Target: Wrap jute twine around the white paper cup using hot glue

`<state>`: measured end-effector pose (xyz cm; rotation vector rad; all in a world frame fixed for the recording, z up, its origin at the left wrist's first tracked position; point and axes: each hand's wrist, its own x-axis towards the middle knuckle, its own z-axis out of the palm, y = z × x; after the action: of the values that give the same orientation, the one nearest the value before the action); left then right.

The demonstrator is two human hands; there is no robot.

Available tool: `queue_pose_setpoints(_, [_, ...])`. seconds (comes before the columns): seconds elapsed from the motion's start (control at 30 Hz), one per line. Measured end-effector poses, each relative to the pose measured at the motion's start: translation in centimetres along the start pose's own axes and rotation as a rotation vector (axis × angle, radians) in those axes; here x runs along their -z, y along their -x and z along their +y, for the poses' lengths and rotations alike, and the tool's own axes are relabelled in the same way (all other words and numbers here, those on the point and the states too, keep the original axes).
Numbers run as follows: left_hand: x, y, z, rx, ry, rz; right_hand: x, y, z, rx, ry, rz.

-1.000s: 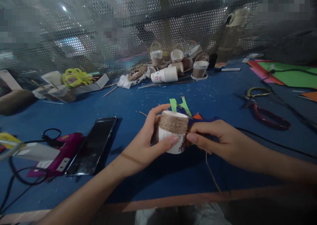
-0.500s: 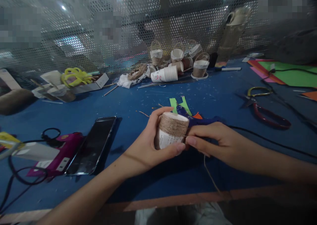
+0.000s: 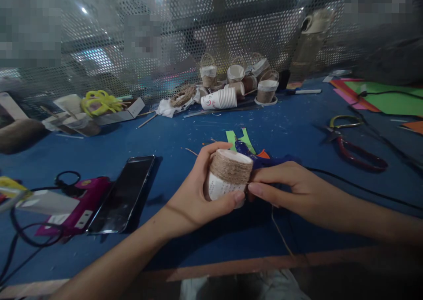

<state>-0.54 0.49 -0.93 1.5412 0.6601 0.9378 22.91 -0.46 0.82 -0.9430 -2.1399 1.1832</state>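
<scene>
Both the left hand [image 3: 201, 196] and the right hand [image 3: 294, 187] are bare — slim fingers, short nails. A small spot [image 3: 154, 221] marks the bare left forearm [image 3: 132, 242]; pale greyish clothing [image 3: 194, 288] shows at the near edge — softly creased.

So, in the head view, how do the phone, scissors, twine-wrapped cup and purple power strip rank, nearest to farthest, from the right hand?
1. Twine-wrapped cup, just left of the right hand
2. Scissors, beyond it, to the right
3. Phone, left side
4. Purple power strip, left of the phone
</scene>
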Motion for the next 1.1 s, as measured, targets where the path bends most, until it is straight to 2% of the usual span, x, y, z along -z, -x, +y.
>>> queue_pose_setpoints(0.37, [-0.5,-0.2,0.9,0.019,-0.064,0.031,0.0,-0.2,-0.3,-0.036,-0.009,0.005])
queue_pose_setpoints(0.77, [-0.4,-0.3,0.8,-0.007,-0.177,0.025,-0.2,-0.4,0.1,-0.066,0.016,0.032])
queue_pose_setpoints(0.87, [-0.2,-0.3,0.7,-0.052,-0.295,0.038,-0.1,-0.5,0.1,-0.048,0.035,0.045])
queue_pose_setpoints(0.97, [0.1,-0.5,0.3,-0.139,-0.554,0.054,-0.1,-0.4,-0.1,-0.016,0.078,0.048])
queue_pose_setpoints(1.03, [0.3,-0.6,0.1,-0.202,-0.717,0.049,-0.1,-0.2,-0.3,0.032,0.114,0.022])
queue_pose_setpoints(1.1, [0.4,-0.7,-0.2,-0.221,-0.77,0.07,-0.3,0.1,-0.6,0.11,0.151,-0.045])
